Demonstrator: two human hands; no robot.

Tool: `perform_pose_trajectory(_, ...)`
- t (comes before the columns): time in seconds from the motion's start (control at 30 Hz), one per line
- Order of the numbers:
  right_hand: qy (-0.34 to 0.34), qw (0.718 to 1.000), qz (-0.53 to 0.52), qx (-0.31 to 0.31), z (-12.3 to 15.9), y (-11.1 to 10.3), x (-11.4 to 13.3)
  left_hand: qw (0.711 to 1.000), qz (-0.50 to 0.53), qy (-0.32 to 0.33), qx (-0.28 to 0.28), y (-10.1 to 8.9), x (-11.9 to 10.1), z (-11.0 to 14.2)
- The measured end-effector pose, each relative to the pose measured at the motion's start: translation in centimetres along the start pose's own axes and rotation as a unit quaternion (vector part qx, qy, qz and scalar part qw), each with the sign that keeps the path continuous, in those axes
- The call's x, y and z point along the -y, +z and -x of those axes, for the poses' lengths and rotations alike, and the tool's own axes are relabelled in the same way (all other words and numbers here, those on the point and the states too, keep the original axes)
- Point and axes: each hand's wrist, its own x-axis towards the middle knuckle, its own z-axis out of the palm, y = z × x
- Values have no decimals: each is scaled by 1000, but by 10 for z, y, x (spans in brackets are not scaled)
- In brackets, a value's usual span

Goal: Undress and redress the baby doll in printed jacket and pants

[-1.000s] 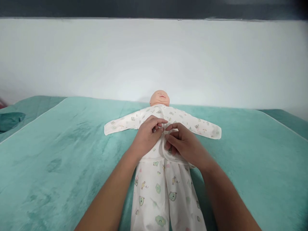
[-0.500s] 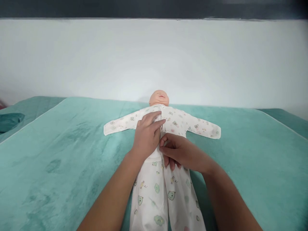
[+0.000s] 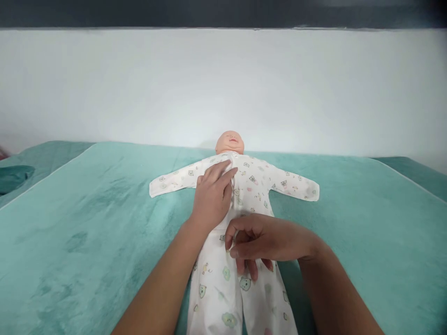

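A baby doll (image 3: 229, 142) lies on its back, dressed in a white long-sleeved baby top (image 3: 254, 179) with small animal prints. Its sleeves stretch out to both sides. White printed baby pants (image 3: 218, 288) cover the legs. My left hand (image 3: 213, 195) rests flat on the chest of the top, fingers extended and hiding part of the front. Lower down, over the waist and upper pants, my right hand (image 3: 256, 239) hovers with loosely curled fingers. Its thumb and index tips are close but slightly apart, with nothing visible between them.
A teal plush cover (image 3: 104, 232) spreads under the doll, over a similar teal surface at both sides. Behind the doll's head rises a white wall (image 3: 223, 83) with a dark band (image 3: 223, 14) along the top. A darker teal object (image 3: 14, 179) lies at the far left.
My right hand has come away from the front of the top and moved down toward the pants, its pinch loosened. My left hand stays on the chest.
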Motion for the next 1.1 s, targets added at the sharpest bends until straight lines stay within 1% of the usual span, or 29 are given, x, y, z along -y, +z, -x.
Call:
perform_pose_trajectory(0.17, -21, 999, -24, 35, 0, -4, 0, 1000, -9, -13, 0, 2, 2, -1)
perform_pose_trajectory(0.33, -91, 988, -94, 79, 0, -8, -12, 1000, -2, -22, -10, 5, 5, -2)
perform_pose_trajectory(0.37, -103, 985, -110, 81, 1, -9, -15, 1000, 1, -26, -12, 6, 5, -2)
perform_pose_trajectory(0.4, -116, 983, -125, 64, 1, -10, -19, 999, 5, -30, -14, 6, 6, -1)
perform_pose_trajectory(0.43, -136, 980, -139, 27, 1, -11, -21, 999, 9, -32, -15, 6, 6, -1)
perform_pose_trajectory(0.47, -166, 973, -154, -35, 0, -12, -23, 999, 15, -32, -15, 6, 7, -1)
perform_pose_trajectory(0.5, -202, 957, -170, -117, -1, -13, -24, 999, 22, -29, -15, 6, 7, -1)
perform_pose_trajectory(0.53, -242, 930, -185, -207, -3, -14, -25, 999, 28, -26, -15, 6, 7, -1)
perform_pose_trajectory(0.6, -307, 854, -200, -370, -9, -16, -24, 999, 37, -25, -14, 5, 7, -1)
perform_pose_trajectory(0.63, -323, 819, -193, -433, -13, -17, -24, 999, 38, -29, -13, 5, 7, -1)
perform_pose_trajectory(0.67, -326, 796, -174, -480, -17, -18, -23, 999, 39, -34, -12, 4, 6, -2)
perform_pose_trajectory(0.7, -320, 783, -147, -513, -21, -18, -23, 998, 39, -39, -12, 4, 6, -2)
perform_pose_trajectory(0.77, -297, 778, -88, -546, -28, -17, -24, 998, 42, -44, -9, 4, 5, -2)
perform_pose_trajectory(0.83, -274, 785, -39, -554, -34, -16, -27, 998, 44, -44, -10, 4, 5, -2)
perform_pose_trajectory(0.97, -231, 799, 63, -551, -44, -15, -35, 998, 49, -40, -11, 4, 6, -2)
perform_pose_trajectory(1.1, -200, 806, 161, -533, -50, -19, -40, 998, 49, -41, -11, 3, 5, -3)
